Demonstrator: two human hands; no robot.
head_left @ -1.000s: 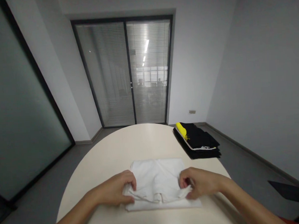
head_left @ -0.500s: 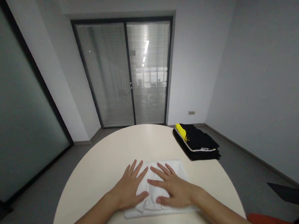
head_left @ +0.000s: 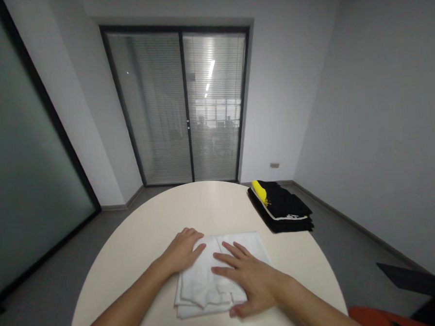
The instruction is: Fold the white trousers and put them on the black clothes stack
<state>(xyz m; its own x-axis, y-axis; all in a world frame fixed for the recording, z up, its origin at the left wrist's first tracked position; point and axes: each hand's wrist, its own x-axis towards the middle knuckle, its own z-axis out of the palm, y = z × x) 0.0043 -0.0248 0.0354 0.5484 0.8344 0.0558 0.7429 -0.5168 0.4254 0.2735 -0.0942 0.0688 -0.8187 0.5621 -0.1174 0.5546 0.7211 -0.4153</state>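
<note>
Soft, matt white cloth (head_left: 209,280) lies on a smooth, faintly glossy cream table (head_left: 205,207) — black fabric stack (head_left: 281,208) matt.

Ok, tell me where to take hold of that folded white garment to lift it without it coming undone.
Probably best by its two short side edges, one hand from each side, fingers slid under the whole stack. The folded white garment lies flat in loose layers on the table, its near-left corner splayed. The left hand and right hand rest flat on top.

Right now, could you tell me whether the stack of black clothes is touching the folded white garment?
No, the stack of black clothes lies apart at the table's far right, with bare tabletop between it and the folded white garment.
</note>
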